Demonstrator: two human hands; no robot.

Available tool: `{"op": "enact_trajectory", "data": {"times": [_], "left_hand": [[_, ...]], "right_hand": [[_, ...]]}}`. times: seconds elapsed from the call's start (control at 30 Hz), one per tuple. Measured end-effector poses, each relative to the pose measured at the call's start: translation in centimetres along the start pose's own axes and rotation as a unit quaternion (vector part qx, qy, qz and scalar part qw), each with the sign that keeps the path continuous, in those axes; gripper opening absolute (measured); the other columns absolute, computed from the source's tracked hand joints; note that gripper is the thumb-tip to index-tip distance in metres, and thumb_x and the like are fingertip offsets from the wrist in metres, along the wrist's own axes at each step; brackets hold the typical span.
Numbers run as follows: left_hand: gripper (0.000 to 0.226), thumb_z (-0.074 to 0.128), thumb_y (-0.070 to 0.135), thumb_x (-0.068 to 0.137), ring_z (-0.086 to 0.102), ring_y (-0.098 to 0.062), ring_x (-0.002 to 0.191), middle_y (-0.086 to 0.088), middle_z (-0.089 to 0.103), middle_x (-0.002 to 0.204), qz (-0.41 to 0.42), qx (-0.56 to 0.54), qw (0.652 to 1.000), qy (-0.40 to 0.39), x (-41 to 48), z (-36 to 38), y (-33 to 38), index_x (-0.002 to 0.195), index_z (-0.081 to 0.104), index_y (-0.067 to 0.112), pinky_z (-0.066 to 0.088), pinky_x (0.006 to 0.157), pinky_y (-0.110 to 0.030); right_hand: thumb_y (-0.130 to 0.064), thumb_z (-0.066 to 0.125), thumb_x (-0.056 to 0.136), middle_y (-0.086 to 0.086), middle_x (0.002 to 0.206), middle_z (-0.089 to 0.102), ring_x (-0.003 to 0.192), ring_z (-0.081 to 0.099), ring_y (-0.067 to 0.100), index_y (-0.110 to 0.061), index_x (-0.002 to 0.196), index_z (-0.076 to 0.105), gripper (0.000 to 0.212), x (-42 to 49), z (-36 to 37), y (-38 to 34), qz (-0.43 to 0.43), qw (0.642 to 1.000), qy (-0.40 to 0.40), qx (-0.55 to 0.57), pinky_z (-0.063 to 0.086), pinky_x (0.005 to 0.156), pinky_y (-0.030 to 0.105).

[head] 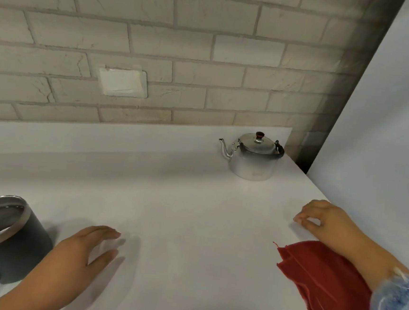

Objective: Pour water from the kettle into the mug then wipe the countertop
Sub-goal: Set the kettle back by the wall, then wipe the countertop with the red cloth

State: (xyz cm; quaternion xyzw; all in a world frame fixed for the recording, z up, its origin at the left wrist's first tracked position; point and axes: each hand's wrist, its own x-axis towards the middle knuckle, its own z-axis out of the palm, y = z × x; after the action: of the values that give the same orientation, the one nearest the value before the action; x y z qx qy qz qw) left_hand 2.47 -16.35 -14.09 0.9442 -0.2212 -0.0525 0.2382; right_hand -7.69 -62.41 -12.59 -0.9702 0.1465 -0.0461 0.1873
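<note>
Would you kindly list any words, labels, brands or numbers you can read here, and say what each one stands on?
No text can be read.
Kettle: a faint mark low on its body, too blurred to read.
Mug, red cloth, wall plate: no writing shows.
</note>
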Motion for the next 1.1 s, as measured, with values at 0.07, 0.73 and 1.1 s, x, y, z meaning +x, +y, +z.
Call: {"op": "enact_trajectory", "data": {"times": [0.07, 0.73, 1.1], "left_hand": [[0.023, 0.06, 0.036, 0.085, 0.06, -0.005, 0.098, 0.019, 0.059, 0.119, 0.012, -0.021, 1.0, -0.008, -0.5, -0.1, 0.5, 0.107, 0.056, 0.043, 0.041, 0.086, -0.019], [0.02, 0.056, 0.028, 0.09, 0.051, -0.001, 0.096, 0.021, 0.059, 0.108, -0.034, -0.089, 0.995, 0.014, -6.0, -1.4, -4.0, 0.106, 0.063, 0.037, 0.042, 0.089, -0.023], [0.017, 0.053, 0.034, 0.091, 0.048, 0.001, 0.1, 0.025, 0.053, 0.11, -0.044, -0.084, 0.995, 0.015, -8.5, -3.2, -7.2, 0.101, 0.056, 0.047, 0.043, 0.093, -0.025]], "right_hand": [[-0.027, 0.067, 0.084, -0.02, 0.107, 0.056, 0.103, 0.055, 0.005, -0.045, 0.077, 0.066, 0.019, -3.0, 0.3, 0.8, 0.006, 0.999, -0.035, 0.001, 0.041, 0.094, 0.022], [-0.047, 0.012, 0.095, 0.0, 0.161, -0.003, 0.147, -0.005, 0.03, -0.028, 0.15, 0.001, 0.059, -5.7, 13.7, -14.4, 0.05, 0.982, -0.058, -0.17, 0.005, 0.119, 0.048], [-0.023, 0.035, 0.085, -0.004, 0.142, 0.048, 0.134, 0.038, 0.007, -0.022, 0.129, 0.058, 0.05, -10.0, 17.9, -27.5, -0.306, 0.93, -0.127, 0.162, 0.018, 0.114, 0.016]]}}
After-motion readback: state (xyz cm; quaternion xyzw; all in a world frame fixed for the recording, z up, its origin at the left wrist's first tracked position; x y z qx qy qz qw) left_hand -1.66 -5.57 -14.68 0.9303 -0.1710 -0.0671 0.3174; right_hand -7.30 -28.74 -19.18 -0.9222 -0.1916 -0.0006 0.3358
